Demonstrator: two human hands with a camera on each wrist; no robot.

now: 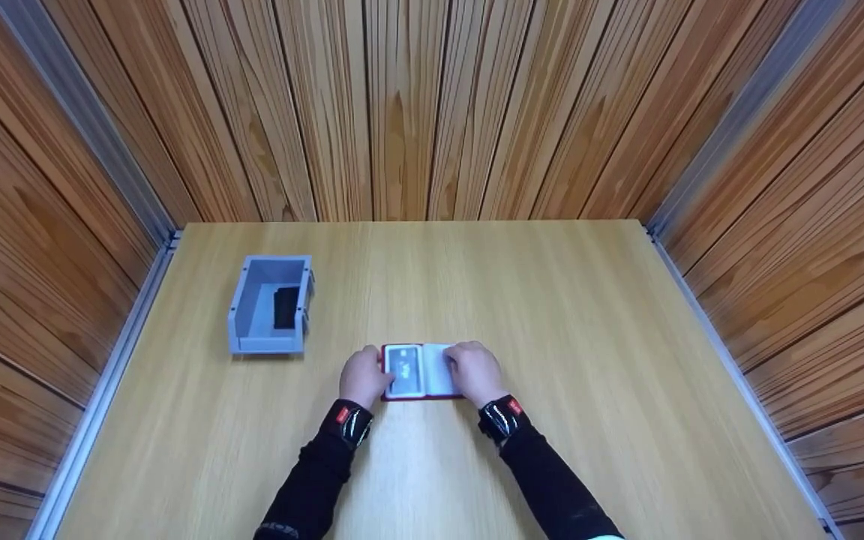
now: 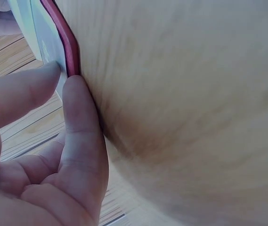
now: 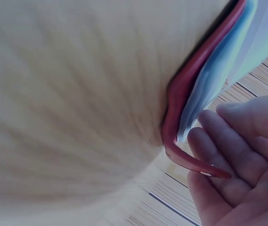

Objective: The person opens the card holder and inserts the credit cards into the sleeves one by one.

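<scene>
A red card holder (image 1: 415,371) lies spread out on the wooden table (image 1: 552,315), with clear sleeves and a grey card showing on its left page. My left hand (image 1: 362,377) pinches its left edge; in the left wrist view the thumb lies against the red cover (image 2: 70,47) and a finger touches the page, left hand (image 2: 60,77). My right hand (image 1: 475,371) covers the right page. In the right wrist view its fingertips (image 3: 204,136) curl against the edges of the sleeves, beside the red cover (image 3: 185,89) and its bent flap.
A grey open bin (image 1: 241,300) stands to the left on the table, with a black flat object (image 1: 286,307) inside. Wooden walls enclose the table at the back and both sides, with metal rails along the side edges.
</scene>
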